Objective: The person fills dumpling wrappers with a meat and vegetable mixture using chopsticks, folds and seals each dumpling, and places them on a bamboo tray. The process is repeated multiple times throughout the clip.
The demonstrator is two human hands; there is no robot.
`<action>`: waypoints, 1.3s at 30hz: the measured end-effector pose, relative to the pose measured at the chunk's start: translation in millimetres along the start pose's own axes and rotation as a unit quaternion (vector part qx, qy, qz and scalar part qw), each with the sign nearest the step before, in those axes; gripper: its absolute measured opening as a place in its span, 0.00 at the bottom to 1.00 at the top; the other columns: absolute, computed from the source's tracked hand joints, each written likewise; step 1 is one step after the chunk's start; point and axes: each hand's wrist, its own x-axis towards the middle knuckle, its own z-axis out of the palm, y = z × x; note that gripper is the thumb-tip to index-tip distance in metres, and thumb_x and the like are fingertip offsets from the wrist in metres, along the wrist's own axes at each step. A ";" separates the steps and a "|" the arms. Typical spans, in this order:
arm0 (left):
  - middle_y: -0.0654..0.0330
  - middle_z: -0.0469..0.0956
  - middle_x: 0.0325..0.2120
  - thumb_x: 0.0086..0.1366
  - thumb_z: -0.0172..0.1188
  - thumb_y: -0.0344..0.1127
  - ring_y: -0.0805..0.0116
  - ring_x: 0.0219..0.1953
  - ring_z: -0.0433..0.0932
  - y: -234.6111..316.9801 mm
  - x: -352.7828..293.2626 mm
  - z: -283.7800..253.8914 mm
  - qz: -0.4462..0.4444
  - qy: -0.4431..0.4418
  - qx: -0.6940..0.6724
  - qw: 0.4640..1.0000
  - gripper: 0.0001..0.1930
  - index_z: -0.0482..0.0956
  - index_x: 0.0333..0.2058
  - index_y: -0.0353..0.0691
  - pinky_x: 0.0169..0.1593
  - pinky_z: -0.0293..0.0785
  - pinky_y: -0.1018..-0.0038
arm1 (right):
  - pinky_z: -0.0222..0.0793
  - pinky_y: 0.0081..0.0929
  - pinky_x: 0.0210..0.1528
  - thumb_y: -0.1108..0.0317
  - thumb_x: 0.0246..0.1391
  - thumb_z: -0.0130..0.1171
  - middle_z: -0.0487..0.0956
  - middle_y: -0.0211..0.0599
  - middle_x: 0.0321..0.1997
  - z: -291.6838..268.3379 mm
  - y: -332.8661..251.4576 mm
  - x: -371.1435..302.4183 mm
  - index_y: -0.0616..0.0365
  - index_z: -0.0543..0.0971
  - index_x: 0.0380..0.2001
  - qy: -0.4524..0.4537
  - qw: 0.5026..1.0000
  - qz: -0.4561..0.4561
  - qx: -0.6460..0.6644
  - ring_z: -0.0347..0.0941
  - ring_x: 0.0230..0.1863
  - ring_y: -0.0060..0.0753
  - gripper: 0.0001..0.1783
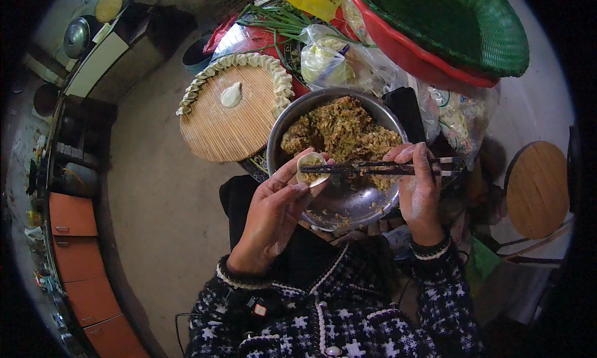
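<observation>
Over the left rim of a steel bowl [336, 212], my left hand [278, 199] cups a round dumpling wrapper [306, 161] with a little filling on it. My right hand [418, 193] grips a pair of dark chopsticks [398, 168], their tips touching the filling in the wrapper. Chopped, brownish-green filling [342, 129] is heaped at the bowl's far side; bits cling to the bare near wall. Both hands are dusted with flour. Left of the bowl lies a round slatted tray [217, 125], its far edge lined with pleated dumplings [249, 60]. One pale dough piece [231, 95] rests near its middle.
Behind the bowl are a plastic bag with a cabbage [326, 59] and green onions [280, 23]. A green basket [491, 31] sits in a red basin [398, 44] at the far right. A black phone-like slab [404, 112] touches the bowl. A round wooden stool [538, 190] stands right.
</observation>
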 end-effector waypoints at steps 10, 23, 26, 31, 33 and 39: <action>0.51 0.74 0.56 0.60 0.57 0.18 0.60 0.60 0.72 -6.5 0.9 -8.3 0.074 -0.004 0.092 0.993 0.30 0.63 0.62 0.31 0.63 0.67 0.70 | 0.73 0.36 0.45 0.53 0.72 0.36 0.73 0.40 0.31 -15.2 -19.8 5.8 0.55 0.70 0.28 0.052 0.993 -0.104 0.000 0.72 0.39 0.34 0.23; 0.55 0.77 0.51 0.62 0.60 0.21 0.67 0.54 0.76 -9.2 -3.8 -10.6 0.092 0.002 0.179 0.980 0.29 0.64 0.62 0.30 0.59 0.71 0.71 | 0.58 0.14 0.26 0.46 0.70 0.39 0.71 0.32 0.32 -5.3 -34.5 14.8 0.51 0.70 0.30 0.107 0.989 -0.065 0.080 0.63 0.29 0.19 0.23; 0.57 0.77 0.51 0.62 0.61 0.22 0.68 0.53 0.76 -8.1 -4.6 -9.4 0.081 0.008 0.179 0.981 0.29 0.65 0.62 0.30 0.59 0.70 0.72 | 0.55 0.13 0.23 0.50 0.70 0.44 0.71 0.31 0.33 -15.5 -34.9 13.5 0.51 0.72 0.31 0.097 0.991 -0.006 0.089 0.63 0.29 0.16 0.19; 0.58 0.78 0.52 0.58 0.65 0.23 0.69 0.54 0.76 -7.1 -4.8 -6.1 0.061 -0.008 0.161 0.985 0.30 0.68 0.60 0.31 0.60 0.69 0.71 | 0.55 0.15 0.23 0.52 0.69 0.47 0.71 0.28 0.34 -19.8 -22.3 11.6 0.50 0.74 0.31 0.022 0.997 -0.007 0.079 0.63 0.29 0.16 0.17; 0.58 0.78 0.52 0.56 0.67 0.23 0.68 0.54 0.76 -7.1 -5.3 -4.6 0.057 -0.009 0.155 0.986 0.31 0.70 0.60 0.32 0.60 0.69 0.70 | 0.56 0.15 0.23 0.51 0.69 0.47 0.71 0.27 0.33 -19.2 -19.6 12.1 0.49 0.73 0.31 0.014 0.997 -0.009 0.079 0.63 0.29 0.16 0.17; 0.58 0.78 0.51 0.55 0.69 0.25 0.67 0.53 0.77 -5.2 -9.4 -2.0 0.038 -0.014 0.136 0.990 0.32 0.70 0.59 0.31 0.60 0.70 0.70 | 0.56 0.15 0.22 0.50 0.68 0.47 0.70 0.27 0.33 -15.8 -16.9 13.4 0.49 0.73 0.31 0.012 0.997 -0.004 0.077 0.62 0.29 0.16 0.17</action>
